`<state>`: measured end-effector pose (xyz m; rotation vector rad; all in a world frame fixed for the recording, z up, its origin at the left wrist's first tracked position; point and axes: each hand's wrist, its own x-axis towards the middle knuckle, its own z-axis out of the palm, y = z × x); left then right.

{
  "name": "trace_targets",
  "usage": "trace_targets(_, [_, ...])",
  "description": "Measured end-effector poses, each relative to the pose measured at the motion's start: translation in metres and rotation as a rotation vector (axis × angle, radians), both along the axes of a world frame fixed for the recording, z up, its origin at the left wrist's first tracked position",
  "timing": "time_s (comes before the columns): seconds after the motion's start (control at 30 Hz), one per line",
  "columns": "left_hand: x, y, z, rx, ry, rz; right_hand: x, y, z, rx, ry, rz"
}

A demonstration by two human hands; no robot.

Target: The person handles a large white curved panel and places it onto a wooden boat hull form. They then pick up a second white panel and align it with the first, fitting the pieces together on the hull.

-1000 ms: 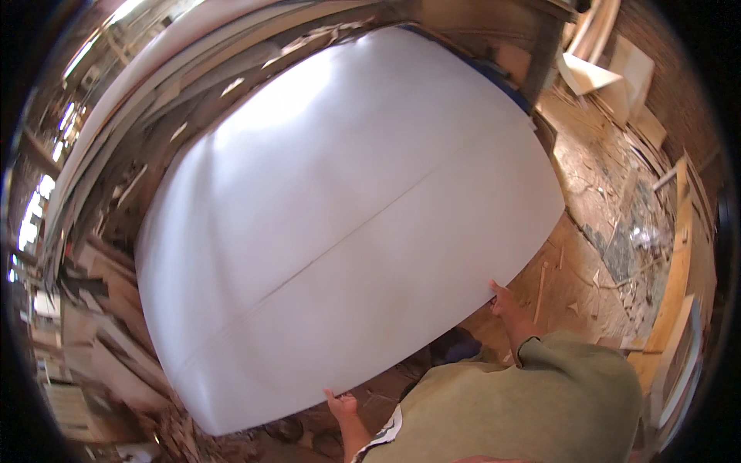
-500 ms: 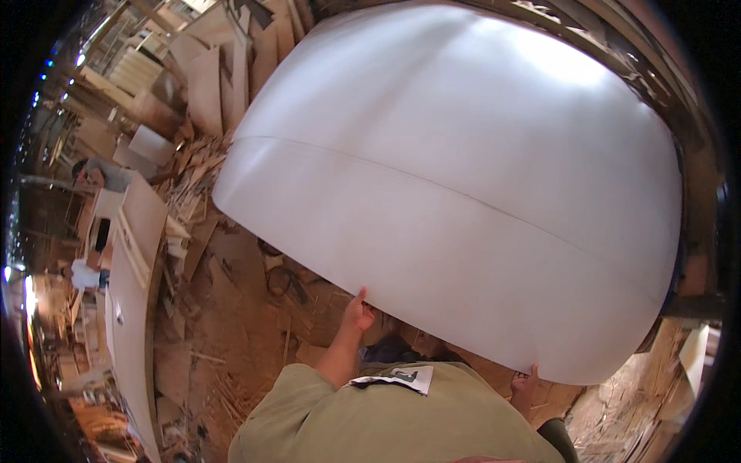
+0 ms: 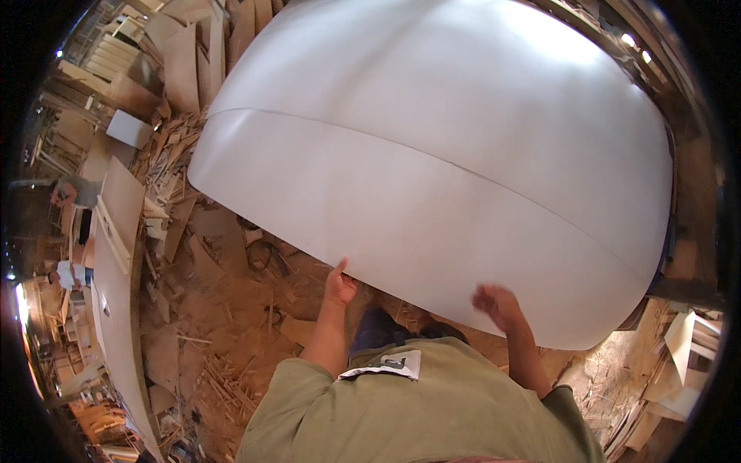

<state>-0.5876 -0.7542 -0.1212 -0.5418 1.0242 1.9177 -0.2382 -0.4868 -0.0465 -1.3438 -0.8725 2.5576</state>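
A large white sheet [image 3: 370, 208] spreads before me, its edges bowed by the lens. A thin dark line runs lengthwise across it; whether this is a joint or a mark, I cannot tell. At the sheet's near edge my left hand [image 3: 340, 285] is closed, thumb on top and fingers hidden beneath. My right hand [image 3: 500, 307] hovers over the near right part of the sheet, slightly blurred. Its fingers are loosely bent and somewhat apart, with nothing seen in them.
Wood scraps [image 3: 174, 158] litter the floor on the left. Beyond them stands a long pale board [image 3: 116, 309], with a person [image 3: 76, 193] behind it. Boards [image 3: 183, 69] lean at the back left. More offcuts [image 3: 679, 359] lie at right, near a dark beam [image 3: 687, 293].
My right hand has left the sheet's near edge and risen over its surface, moving left. My left hand still grips the edge. The view has shifted slightly.
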Motion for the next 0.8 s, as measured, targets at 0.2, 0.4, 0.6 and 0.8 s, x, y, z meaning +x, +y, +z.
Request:
trace_targets(0.2, [-0.024,-0.007,-0.015,0.104,-0.109,0.114,-0.204,0.078,0.014,-0.141,0.190,-0.478])
trace_targets(0.4, [-0.064,-0.012,-0.017,0.146,-0.108,0.101,-0.304,0.128,-0.024,-0.329,0.126,-0.855])
trace_targets(0.6, [-0.084,-0.009,0.003,0.231,-0.102,0.067,-0.334,0.158,-0.030,-0.293,0.043,-0.907])
trace_targets(0.8, [-0.089,-0.006,0.015,0.104,0.024,0.074,-0.349,0.156,-0.013,-0.309,-0.158,-0.993])
